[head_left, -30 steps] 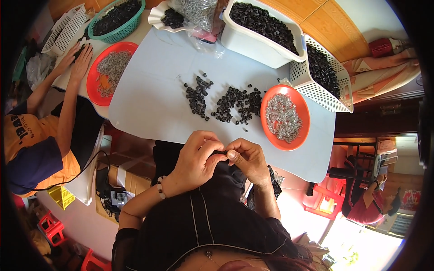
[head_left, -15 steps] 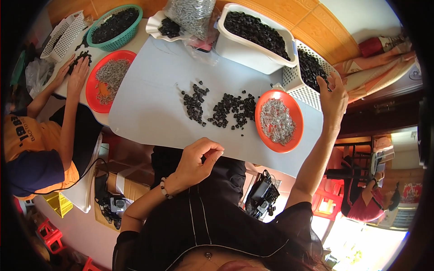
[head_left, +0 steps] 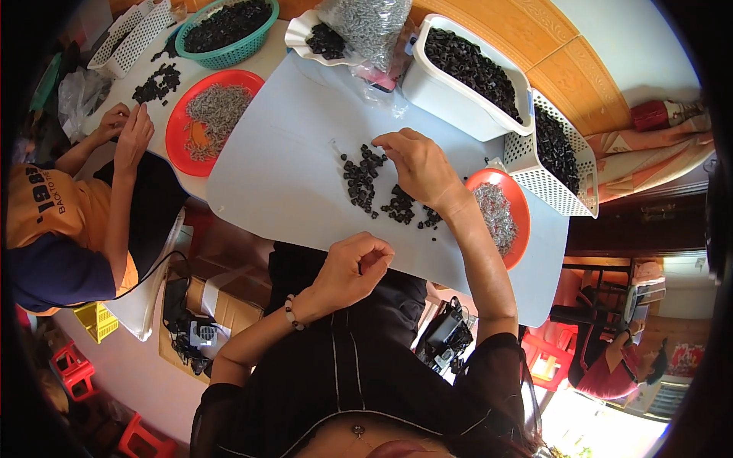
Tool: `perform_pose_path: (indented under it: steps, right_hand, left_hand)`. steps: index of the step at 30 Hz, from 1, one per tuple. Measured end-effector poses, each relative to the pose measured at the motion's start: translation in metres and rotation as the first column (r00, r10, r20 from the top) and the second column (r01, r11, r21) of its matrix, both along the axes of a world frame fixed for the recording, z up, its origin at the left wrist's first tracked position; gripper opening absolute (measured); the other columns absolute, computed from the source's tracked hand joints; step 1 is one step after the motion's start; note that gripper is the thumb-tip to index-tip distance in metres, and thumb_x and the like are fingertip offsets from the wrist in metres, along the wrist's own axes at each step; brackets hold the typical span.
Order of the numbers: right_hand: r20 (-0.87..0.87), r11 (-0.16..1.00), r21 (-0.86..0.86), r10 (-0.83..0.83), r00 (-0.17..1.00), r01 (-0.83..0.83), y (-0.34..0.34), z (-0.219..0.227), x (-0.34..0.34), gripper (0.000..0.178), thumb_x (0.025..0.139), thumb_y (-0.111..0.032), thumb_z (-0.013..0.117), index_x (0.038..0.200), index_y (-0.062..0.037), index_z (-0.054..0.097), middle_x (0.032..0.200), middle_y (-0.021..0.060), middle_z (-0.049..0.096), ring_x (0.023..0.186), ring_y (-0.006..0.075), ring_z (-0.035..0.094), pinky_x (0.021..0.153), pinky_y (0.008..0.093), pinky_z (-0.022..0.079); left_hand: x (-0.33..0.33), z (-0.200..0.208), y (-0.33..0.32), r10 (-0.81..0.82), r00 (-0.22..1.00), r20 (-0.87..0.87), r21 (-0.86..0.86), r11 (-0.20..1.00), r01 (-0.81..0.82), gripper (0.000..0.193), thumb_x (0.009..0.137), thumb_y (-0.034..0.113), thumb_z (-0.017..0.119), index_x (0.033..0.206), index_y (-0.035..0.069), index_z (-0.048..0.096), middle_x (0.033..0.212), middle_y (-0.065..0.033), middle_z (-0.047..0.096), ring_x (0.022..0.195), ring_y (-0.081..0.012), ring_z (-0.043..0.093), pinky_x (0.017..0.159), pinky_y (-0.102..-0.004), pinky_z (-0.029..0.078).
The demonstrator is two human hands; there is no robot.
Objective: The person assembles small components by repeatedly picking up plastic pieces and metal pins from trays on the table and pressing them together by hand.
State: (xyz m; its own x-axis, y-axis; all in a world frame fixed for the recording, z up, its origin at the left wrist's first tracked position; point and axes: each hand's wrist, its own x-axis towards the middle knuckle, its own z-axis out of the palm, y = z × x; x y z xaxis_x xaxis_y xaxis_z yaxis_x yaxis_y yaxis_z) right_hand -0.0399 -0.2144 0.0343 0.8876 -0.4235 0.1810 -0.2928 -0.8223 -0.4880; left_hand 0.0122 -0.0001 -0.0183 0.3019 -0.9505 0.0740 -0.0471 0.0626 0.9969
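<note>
My left hand [head_left: 355,267] is curled just off the table's near edge, thumb and forefinger tips together. A small dark spot shows between its fingers, but I cannot make out what it is. My right hand [head_left: 420,168] reaches over the loose small black plastic pieces [head_left: 360,179] on the table, its bent fingers parted near the upper end of the pile. The hand hides part of the pile. Beside my right forearm is an orange-red plate [head_left: 521,221] of small shiny metal or clear pieces [head_left: 498,214], partly covered by the arm.
Along the table's [head_left: 267,153] far side are a white tub [head_left: 450,99] and a white perforated basket [head_left: 534,156], both with black pieces. A clear bag of grey screw-like parts [head_left: 370,30] stands by a white dish [head_left: 299,47]. Another person's hands [head_left: 131,137] work at left, near a red plate [head_left: 177,126].
My right hand has moved left from the white perforated basket to the black pile. My left hand stays curled in nearly the same place. The other person's hands have drawn back from their black pieces.
</note>
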Motion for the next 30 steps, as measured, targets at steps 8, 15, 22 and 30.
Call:
perform_pose_path:
  steps: [8,15,22,30]
  right_hand:
    - [-0.059,0.986,-0.126,0.098,0.993,-0.105,0.006,-0.006,0.001,0.028,0.082,0.001,0.065,0.108,-0.0090,0.067,0.091,0.0108,0.064,0.094,0.0304,0.061,0.080,0.0413,0.052]
    - [-0.102,0.990,-0.133,0.044,0.994,-0.057,0.008,-0.010,-0.008,0.023,0.080,-0.007,0.072,0.101,-0.0081,0.065,0.091,0.0080,0.064,0.092,0.0295,0.060,0.079,0.0408,0.052]
    - [-0.043,0.985,-0.156,0.064,0.997,-0.070,0.011,-0.014,-0.006,0.014,0.080,-0.007,0.072,0.092,-0.0076,0.065,0.088,0.0077,0.064,0.092,0.0285,0.060,0.079,0.0398,0.052]
    - [-0.031,0.996,-0.070,0.044,0.999,-0.046,0.013,-0.013,-0.009,0.017,0.080,-0.005,0.072,0.094,-0.0056,0.063,0.087,0.0095,0.063,0.086,0.0297,0.061,0.077,0.0395,0.051]
  left_hand:
    - [0.002,-0.002,0.000,0.001,1.000,0.027,-0.038,0.999,0.000,0.006,0.089,0.004,0.069,0.093,0.000,0.068,0.079,-0.0028,0.062,0.061,-0.0057,0.054,0.057,-0.0221,0.043]
    - [0.003,-0.002,0.000,-0.022,1.000,0.012,-0.008,1.000,0.022,0.009,0.091,0.009,0.068,0.095,0.001,0.067,0.081,-0.0040,0.062,0.062,-0.0085,0.056,0.058,-0.0231,0.046]
    - [0.002,-0.001,0.000,-0.016,1.000,-0.016,-0.008,1.000,0.016,0.010,0.091,0.009,0.068,0.095,0.000,0.067,0.083,-0.0040,0.063,0.063,-0.0075,0.056,0.059,-0.0225,0.046]
    - [0.002,0.000,0.001,-0.023,0.998,-0.059,0.009,1.000,0.023,0.011,0.091,0.010,0.067,0.094,-0.001,0.068,0.083,-0.0037,0.064,0.065,-0.0067,0.054,0.060,-0.0224,0.046]
